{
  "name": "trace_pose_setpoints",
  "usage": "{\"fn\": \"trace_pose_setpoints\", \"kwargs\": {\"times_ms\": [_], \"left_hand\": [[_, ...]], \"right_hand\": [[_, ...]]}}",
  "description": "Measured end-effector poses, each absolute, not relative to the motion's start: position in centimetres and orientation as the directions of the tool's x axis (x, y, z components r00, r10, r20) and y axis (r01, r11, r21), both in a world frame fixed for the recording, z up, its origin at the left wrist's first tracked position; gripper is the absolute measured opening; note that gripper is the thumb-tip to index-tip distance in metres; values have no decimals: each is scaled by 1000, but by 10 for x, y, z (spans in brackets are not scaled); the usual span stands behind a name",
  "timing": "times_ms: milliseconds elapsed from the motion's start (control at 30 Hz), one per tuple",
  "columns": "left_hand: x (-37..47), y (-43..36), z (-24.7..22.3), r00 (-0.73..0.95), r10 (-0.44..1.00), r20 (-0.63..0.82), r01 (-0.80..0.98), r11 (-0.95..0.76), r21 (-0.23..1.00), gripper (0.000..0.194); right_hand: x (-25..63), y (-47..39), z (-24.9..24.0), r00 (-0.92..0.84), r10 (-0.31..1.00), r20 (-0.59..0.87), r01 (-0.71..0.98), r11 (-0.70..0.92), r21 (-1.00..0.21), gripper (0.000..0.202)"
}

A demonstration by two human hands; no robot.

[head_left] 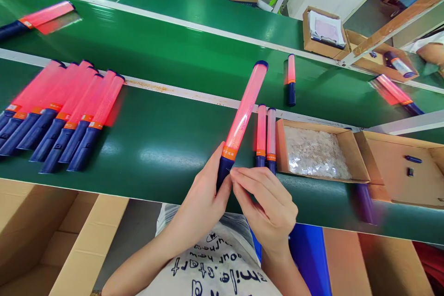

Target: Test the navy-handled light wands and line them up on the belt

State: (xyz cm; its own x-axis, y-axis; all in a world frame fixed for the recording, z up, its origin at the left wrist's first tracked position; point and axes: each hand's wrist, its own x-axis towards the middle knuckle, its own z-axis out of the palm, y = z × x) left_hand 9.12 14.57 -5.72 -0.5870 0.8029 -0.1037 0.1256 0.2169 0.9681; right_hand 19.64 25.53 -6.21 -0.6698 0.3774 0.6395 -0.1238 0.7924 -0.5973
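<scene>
My left hand [210, 187] is wrapped round the dark blue handle of a baton [244, 111] with a lit pink-red tube and an orange band. The baton leans up and to the right above the green table. At the handle, my right hand [265, 199] has thumb and forefinger pinched together; what they hold, if anything, is too small to make out. Two more batons [266, 136] lie just right of the held one, their handles partly behind my right hand.
Several lit batons [99, 111] lie in a row at the left. At the right are a carton of small clear pieces [315, 152] and a shallow carton [395, 175]. Single batons lie on the green belt [173, 41]. Below left, a large open carton [93, 245].
</scene>
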Motion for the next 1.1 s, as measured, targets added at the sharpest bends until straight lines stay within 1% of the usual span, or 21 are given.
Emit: {"fn": "trace_pose_setpoints", "kwargs": {"times_ms": [133,200,333,433,533,600,800,900,967,1100], "left_hand": [[91,146,-55,-582,808,-89,127,198,972,60],[91,146,-54,-577,811,-99,112,199,974,60],[89,145,-53,-569,802,-184,22,238,971,59],[88,144,-50,-544,792,-279,-85,278,957,60],[89,144,-45,-501,798,-335,-179,283,942,62],[90,145,-41,-491,800,-344,-189,288,939,62],[93,150,-41,-538,782,-313,-76,325,943,58],[93,151,-43,-535,781,-323,-63,344,937,58],[92,151,-44,-522,773,-361,-117,355,928,58],[86,151,-43,-449,779,-439,-309,325,894,59]], "right_hand": [[198,255,-62,-701,360,616,-112,798,-593,36],[198,255,-61,-715,378,588,-90,784,-614,36],[198,258,-59,-740,457,493,-32,708,-705,36],[196,259,-58,-715,523,464,-6,658,-753,33],[194,260,-58,-687,515,512,-35,681,-732,22],[194,260,-59,-685,492,537,-38,712,-701,20],[194,262,-60,-729,449,516,1,756,-655,16],[194,264,-59,-739,426,523,2,776,-630,15],[193,266,-59,-757,424,497,3,763,-647,14],[194,269,-59,-766,468,441,0,686,-728,17]]}}
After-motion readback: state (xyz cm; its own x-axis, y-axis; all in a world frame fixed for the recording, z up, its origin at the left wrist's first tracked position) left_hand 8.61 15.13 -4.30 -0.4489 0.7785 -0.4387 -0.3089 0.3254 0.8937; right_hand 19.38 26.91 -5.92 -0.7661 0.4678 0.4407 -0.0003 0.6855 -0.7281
